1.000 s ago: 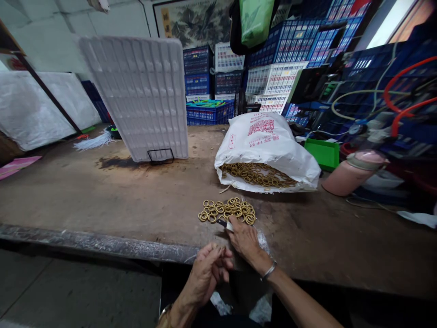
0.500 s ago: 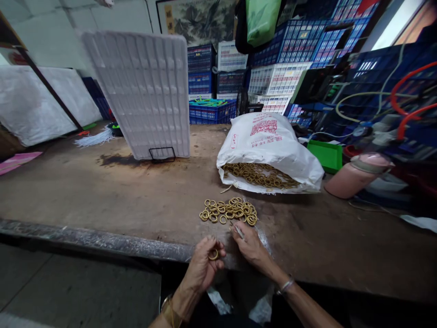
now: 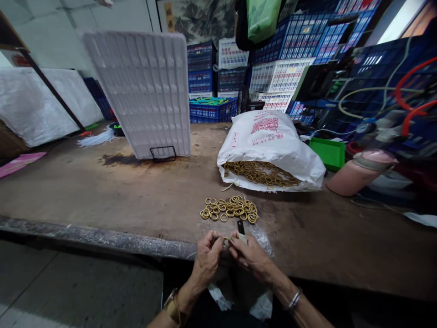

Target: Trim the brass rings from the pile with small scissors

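Note:
My left hand (image 3: 207,259) is closed, thumb and fingers pinching a brass-coloured ring (image 3: 226,238). The right hand (image 3: 251,253) meets it from the other side, its fingertips at the same ring. Held in that right hand is a small knife (image 3: 241,230) with a pale handle and a dark flat end that points up and away from me. Just beyond both hands lies a loose pile of similar rings (image 3: 230,208) on the brown table (image 3: 153,200). My fingers hide part of the pinched ring.
An open white sack (image 3: 264,136) full of rings lies behind the pile. A pale ribbed panel (image 3: 146,95) stands on a black wire stand (image 3: 163,154) to the left. At right are a pink bottle (image 3: 363,172) and a green tray (image 3: 327,153). Stacked crates (image 3: 273,75) fill the back.
My right hand has drawn back from the ring pile to my left hand. The ring, earlier seen face-on in my left hand, now sits edge-on between both hands. The knife's dark end shows more.

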